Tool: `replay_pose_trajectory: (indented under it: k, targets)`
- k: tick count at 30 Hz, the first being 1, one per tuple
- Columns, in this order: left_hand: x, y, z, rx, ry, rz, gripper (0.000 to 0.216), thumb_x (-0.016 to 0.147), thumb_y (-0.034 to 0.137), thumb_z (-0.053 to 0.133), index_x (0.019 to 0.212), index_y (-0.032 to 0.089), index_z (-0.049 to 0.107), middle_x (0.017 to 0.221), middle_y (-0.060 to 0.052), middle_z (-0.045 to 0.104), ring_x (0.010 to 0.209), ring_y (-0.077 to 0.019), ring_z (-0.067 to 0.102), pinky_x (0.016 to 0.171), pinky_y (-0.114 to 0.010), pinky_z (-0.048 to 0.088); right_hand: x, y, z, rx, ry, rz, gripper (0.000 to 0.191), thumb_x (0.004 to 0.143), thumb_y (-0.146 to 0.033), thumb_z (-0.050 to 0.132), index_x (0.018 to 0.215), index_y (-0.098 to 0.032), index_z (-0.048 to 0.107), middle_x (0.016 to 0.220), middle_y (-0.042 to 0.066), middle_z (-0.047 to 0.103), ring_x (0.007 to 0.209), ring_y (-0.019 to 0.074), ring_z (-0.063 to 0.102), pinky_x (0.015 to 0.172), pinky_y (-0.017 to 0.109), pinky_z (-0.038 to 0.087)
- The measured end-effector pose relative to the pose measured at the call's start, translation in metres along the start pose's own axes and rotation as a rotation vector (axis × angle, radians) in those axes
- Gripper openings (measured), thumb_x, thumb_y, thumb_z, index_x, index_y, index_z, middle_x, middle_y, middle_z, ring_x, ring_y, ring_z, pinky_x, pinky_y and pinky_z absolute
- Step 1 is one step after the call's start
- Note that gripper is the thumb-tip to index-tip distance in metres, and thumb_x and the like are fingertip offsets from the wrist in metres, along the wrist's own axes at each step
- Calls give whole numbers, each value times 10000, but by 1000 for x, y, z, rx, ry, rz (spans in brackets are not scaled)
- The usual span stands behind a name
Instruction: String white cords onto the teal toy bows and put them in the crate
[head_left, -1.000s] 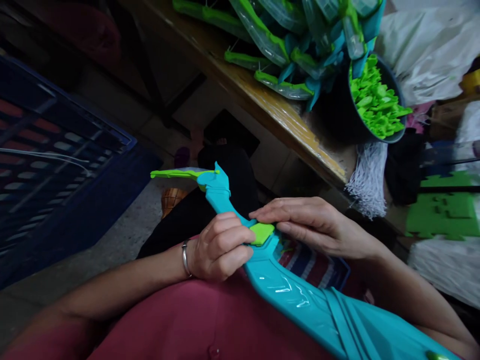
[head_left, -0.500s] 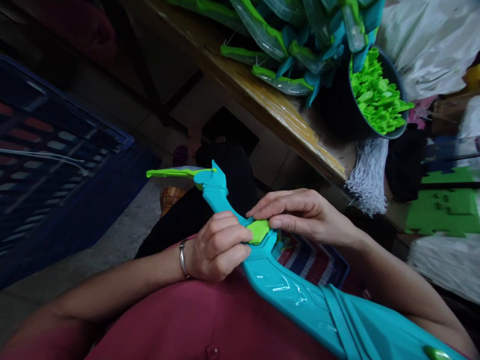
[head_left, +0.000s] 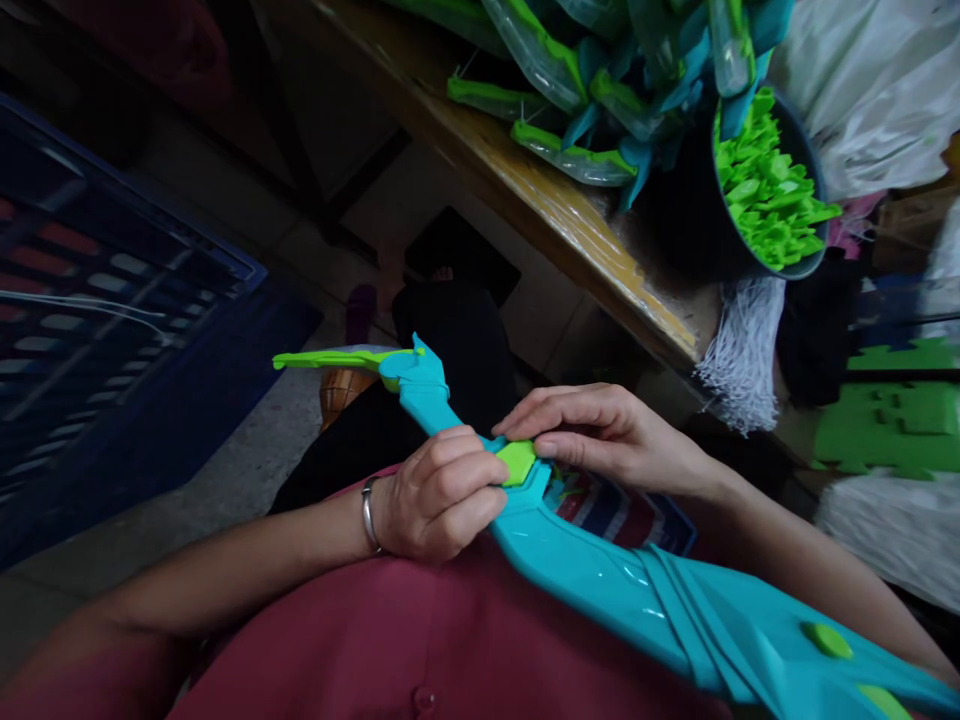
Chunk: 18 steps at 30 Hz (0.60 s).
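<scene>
A long turquoise plastic toy bow [head_left: 592, 580] lies across my lap, its green tip [head_left: 330, 357] pointing left. My left hand [head_left: 439, 492], with a silver bangle on the wrist, is closed around the bow's narrow limb. My right hand [head_left: 600, 432] presses its thumb and fingers on a small green plastic piece [head_left: 517, 462] seated on the bow beside my left thumb. More green studs [head_left: 827, 640] show on the bow's wide part at lower right.
A wooden table [head_left: 555, 215] holds a pile of bagged turquoise-and-green toy bows [head_left: 600, 70] and a dark bucket [head_left: 814, 255] full of green pieces [head_left: 765, 190]. White strings [head_left: 742, 350] hang beside it. A blue crate [head_left: 112, 320] stands at left; green foam sheets [head_left: 885, 420] lie at right.
The bow has slid a little left and up in my lap, showing more of its wide end. My right fingers have drawn in over the green piece.
</scene>
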<state>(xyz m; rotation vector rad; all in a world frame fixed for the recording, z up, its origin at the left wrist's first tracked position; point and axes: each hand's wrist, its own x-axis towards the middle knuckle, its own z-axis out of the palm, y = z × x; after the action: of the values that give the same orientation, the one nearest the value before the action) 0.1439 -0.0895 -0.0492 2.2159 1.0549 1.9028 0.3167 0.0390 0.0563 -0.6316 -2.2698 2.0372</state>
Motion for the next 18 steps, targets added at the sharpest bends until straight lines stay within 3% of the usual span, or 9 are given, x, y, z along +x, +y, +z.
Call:
replay_pose_trajectory:
  k: [4, 6, 9, 13, 18]
  targets:
    - [-2, 0, -2, -9, -47, -13, 65, 924, 95, 530, 927, 146, 569, 1037, -95, 608, 925, -197, 572, 802, -373, 622, -6, 1, -4, -155, -53, -74, 272, 1024, -121, 497, 1250, -137, 647, 1231, 128, 675, 1172, 183, 640, 1009, 346, 530]
    - [-3, 0, -4, -9, -56, -24, 56, 927, 99, 531, 949, 134, 569, 1043, -99, 602, 935, -198, 573, 821, -369, 619, -11, 1, -5, -302, -134, -142, 372, 1033, -115, 438, 1391, -135, 539, 1337, 153, 621, 1270, 195, 580, 1071, 377, 496]
    - [-2, 0, -6, 7, -63, -41, 59, 937, 109, 516, 960, 132, 565, 1030, -108, 609, 940, -204, 583, 810, -361, 622, -16, 2, -3, -559, -190, -182, 501, 1023, -199, 492, 1498, -96, 371, 1386, 192, 564, 1305, 226, 538, 1058, 383, 503]
    - [2, 3, -6, 17, -61, -80, 93, 930, 99, 492, 974, 146, 559, 993, -109, 637, 930, -202, 597, 786, -354, 626, -14, 11, 4, -850, -115, -280, 460, 1053, -338, 416, 1414, -52, 417, 1172, 192, 635, 1058, 245, 617, 860, 385, 566]
    - [7, 5, -10, -7, -89, -126, 153, 893, 66, 494, 999, 162, 547, 973, -96, 652, 945, -196, 599, 840, -380, 622, -3, 14, 12, -1240, -76, -453, 360, 1052, -264, 324, 1111, -43, 602, 848, 108, 629, 757, 219, 549, 631, 352, 494]
